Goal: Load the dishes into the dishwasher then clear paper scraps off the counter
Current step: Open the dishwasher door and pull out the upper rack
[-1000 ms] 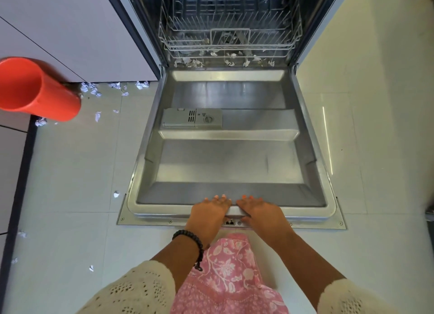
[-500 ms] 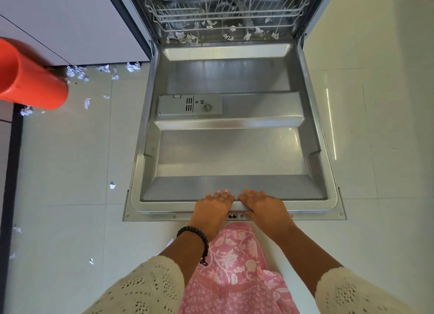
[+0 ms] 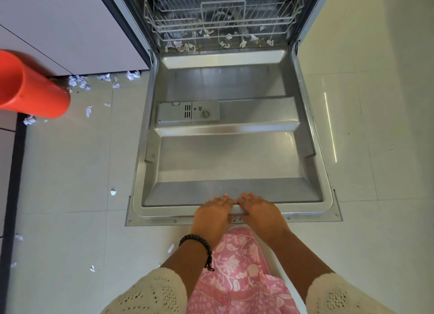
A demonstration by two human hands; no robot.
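Note:
The dishwasher door (image 3: 225,158) lies open and flat in front of me. My left hand (image 3: 212,216) and my right hand (image 3: 260,214) rest side by side on the door's near rim, fingers laid straight over the edge; the thumbs are hidden. Neither hand holds an object. The white wire lower rack (image 3: 220,15) sits inside the machine with no dishes in it. Torn paper scraps (image 3: 183,46) lie along the tub's front edge, and more paper scraps (image 3: 81,82) are scattered on the floor by the cabinet base.
An orange plastic cup (image 3: 30,88) juts in from the left, close to the camera. Grey cabinet fronts (image 3: 70,24) stand left of the dishwasher. Pale floor tiles (image 3: 375,125) run along both sides of the door, and stray scraps (image 3: 113,192) dot the left side.
Both hands have stayed on the door's near rim. The view has tilted down slightly, so less of the rack shows at the top.

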